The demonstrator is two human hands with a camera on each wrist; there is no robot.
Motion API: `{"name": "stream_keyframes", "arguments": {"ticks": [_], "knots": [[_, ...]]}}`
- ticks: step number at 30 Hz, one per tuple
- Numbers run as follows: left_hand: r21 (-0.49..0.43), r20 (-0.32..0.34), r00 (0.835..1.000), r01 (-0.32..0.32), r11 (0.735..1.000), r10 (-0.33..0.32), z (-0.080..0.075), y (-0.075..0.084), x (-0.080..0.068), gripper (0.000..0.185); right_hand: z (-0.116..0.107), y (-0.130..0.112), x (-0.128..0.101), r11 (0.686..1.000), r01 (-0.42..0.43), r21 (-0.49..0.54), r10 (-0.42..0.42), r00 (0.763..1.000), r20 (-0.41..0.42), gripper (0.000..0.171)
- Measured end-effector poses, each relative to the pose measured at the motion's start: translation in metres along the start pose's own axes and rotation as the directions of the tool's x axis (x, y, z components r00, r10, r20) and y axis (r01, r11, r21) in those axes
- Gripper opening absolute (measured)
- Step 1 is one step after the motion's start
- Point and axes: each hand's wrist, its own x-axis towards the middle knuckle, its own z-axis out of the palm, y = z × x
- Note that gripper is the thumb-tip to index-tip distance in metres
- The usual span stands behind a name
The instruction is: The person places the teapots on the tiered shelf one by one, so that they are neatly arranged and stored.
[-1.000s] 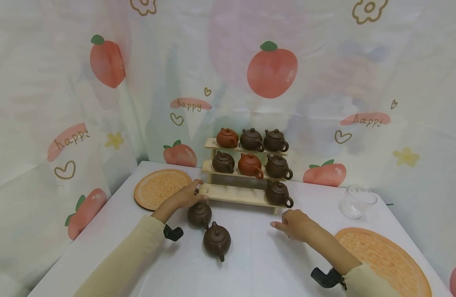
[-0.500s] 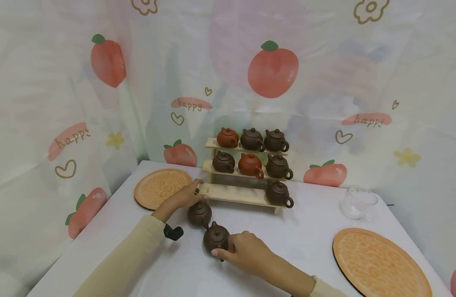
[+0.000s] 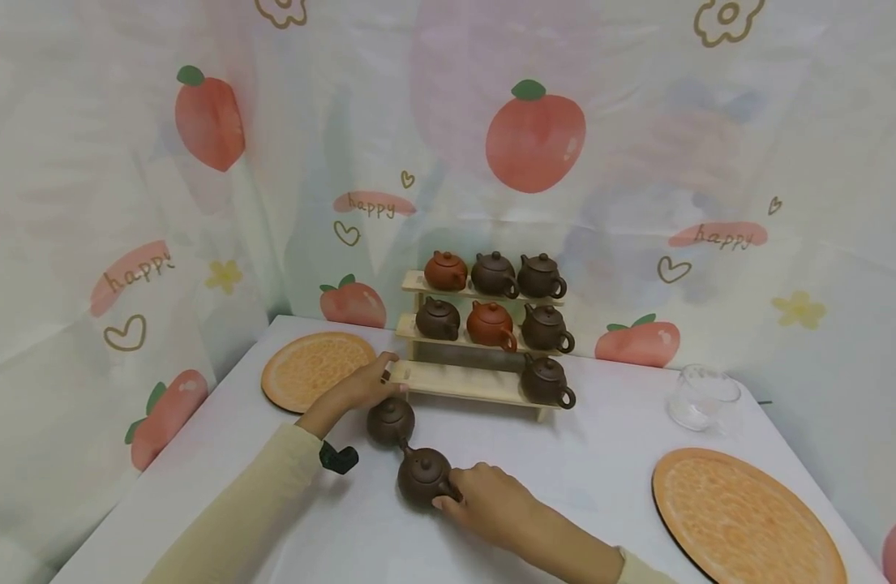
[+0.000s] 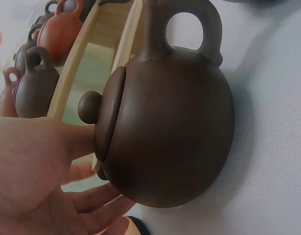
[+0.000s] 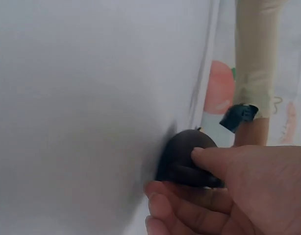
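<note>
A three-step wooden rack (image 3: 462, 381) holds several small clay teapots, with one pot (image 3: 546, 380) on its lowest step. My left hand (image 3: 360, 389) holds the left end of that step, thumb on top. A dark brown teapot (image 3: 391, 420) stands on the table just in front of it and fills the left wrist view (image 4: 170, 127), beside my left hand (image 4: 37, 171). My right hand (image 3: 487, 503) grips a second dark teapot (image 3: 421, 477) from its right side, spout toward the first pot. In the right wrist view my right hand (image 5: 238, 191) curls its fingers round this teapot (image 5: 187, 154).
The white table (image 3: 601, 470) carries two round orange mats, one at the back left (image 3: 316, 369) and one at the front right (image 3: 747, 519). A glass cup (image 3: 703, 397) stands at the right. A printed curtain hangs behind the table.
My right hand crossed from the table's right side to the nearer teapot and took hold of it. That pot has turned, its spout now pointing away from me. The left hand stayed put.
</note>
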Motion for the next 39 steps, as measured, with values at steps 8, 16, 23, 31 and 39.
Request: {"name": "stream_keyframes", "arguments": {"ticks": [8, 16, 23, 31, 39], "knots": [[0.009, 0.004, 1.000, -0.015, 1.000, 0.015, 0.000, -0.001, 0.000, 0.065, 0.007, 0.004, -0.005, 0.997, 0.063, -0.033, -0.064, 0.997, -0.031, 0.026], [0.000, 0.006, 1.000, -0.019, 1.000, 0.019, 0.000, -0.002, 0.001, 0.066, 0.006, 0.014, -0.009, 0.994, 0.111, -0.004, -0.112, 0.993, -0.045, 0.024], [0.004, 0.005, 1.000, -0.018, 1.000, 0.018, 0.000, -0.001, 0.001, 0.066, 0.005, 0.021, -0.013, 0.990, 0.142, -0.018, -0.143, 0.986, -0.088, 0.027], [0.006, 0.007, 1.000, -0.006, 1.000, 0.006, 0.000, -0.001, 0.001, 0.066, 0.001, 0.035, -0.017, 0.989, 0.148, 0.020, -0.145, 0.984, -0.102, 0.029], [0.006, 0.009, 1.000, 0.011, 1.000, -0.011, 0.001, -0.002, 0.003, 0.066, -0.006, 0.052, -0.017, 0.988, 0.148, 0.034, -0.140, 0.975, -0.171, 0.030]]}}
